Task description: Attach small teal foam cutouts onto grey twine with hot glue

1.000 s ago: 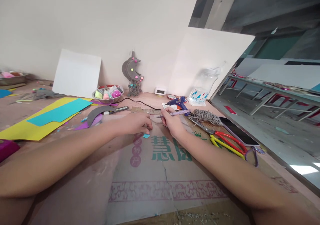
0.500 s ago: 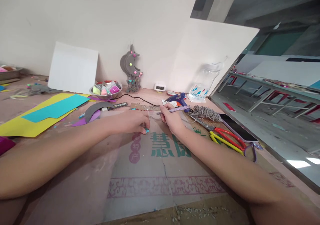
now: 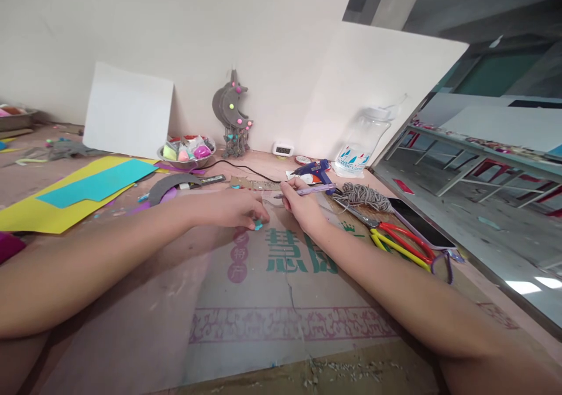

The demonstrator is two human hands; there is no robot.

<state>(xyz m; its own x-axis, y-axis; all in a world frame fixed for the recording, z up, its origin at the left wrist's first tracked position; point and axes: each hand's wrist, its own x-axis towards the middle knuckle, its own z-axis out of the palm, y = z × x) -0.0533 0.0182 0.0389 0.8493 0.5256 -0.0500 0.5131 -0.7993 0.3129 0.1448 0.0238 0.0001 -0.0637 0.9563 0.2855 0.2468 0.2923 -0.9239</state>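
Note:
My left hand [image 3: 237, 209] pinches a small turquoise cut-out piece [image 3: 258, 225] between thumb and fingers, just above the plastic-covered cardboard [image 3: 246, 301]. A short way to its right, my right hand [image 3: 301, 205] is closed around a slim purple pen [image 3: 315, 189], its tip pointing left. A thin grey strand runs between the two hands; whether either one touches it I cannot tell. Behind the hands lies a brown cardboard strip [image 3: 263, 185]. Left of my left hand rests a grey crescent-shaped piece [image 3: 164, 188] with a utility knife [image 3: 212, 179] beside it.
Yellow sheet [image 3: 57, 219] and blue sheet [image 3: 100, 184] lie left. A bowl of colourful clay [image 3: 188, 154], moon ornament [image 3: 232, 111], clock [image 3: 283, 149], glue gun [image 3: 314, 169] and plastic bottle [image 3: 362, 140] stand behind. Grey yarn [image 3: 364, 197], scissors [image 3: 401, 237] and a phone [image 3: 421, 224] lie right.
My left hand has moved slightly right, toward my right hand, and more of the turquoise piece shows. My right hand keeps the pen. The view has shifted slightly.

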